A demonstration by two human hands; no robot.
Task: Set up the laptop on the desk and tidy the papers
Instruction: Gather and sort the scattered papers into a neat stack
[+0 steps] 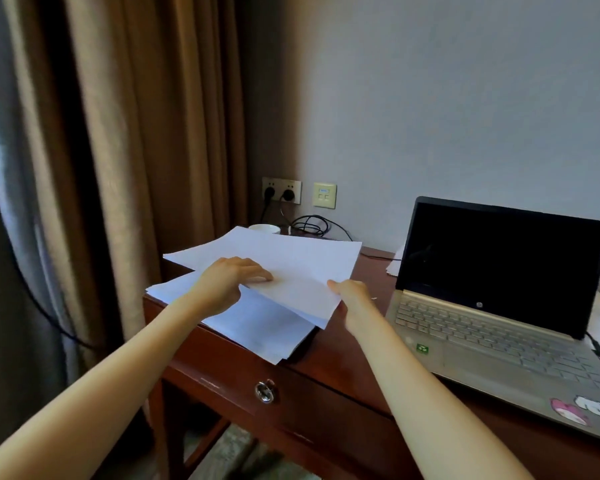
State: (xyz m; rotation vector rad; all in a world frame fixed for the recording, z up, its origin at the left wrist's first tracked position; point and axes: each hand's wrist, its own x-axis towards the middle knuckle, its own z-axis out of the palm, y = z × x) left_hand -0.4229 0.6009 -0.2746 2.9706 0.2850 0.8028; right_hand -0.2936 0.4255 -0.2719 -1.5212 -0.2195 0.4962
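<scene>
papers (291, 261): white, blank, lifted | laptop (492, 306): open, screen dark

Brown curtain (136, 133) at left; wall sockets (281, 190) with plugs in corner; white cup (264, 229), coiled black cable (309, 225) below.

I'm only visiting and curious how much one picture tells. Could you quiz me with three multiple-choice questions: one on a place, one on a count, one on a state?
1. Seen from the person, the laptop stands where, relative to the stack of papers?
A left of it; B right of it; C on top of it.
2. How many black plugs sit in the wall socket?
A none; B four; C two.
3. The laptop is:
A open, screen dark; B open, screen lit; C closed.

Answers: 1 B, it stands toward the right end of the desk; 2 C, one plug fills each outlet; 3 A, the lid stands up and the screen is black.
</scene>
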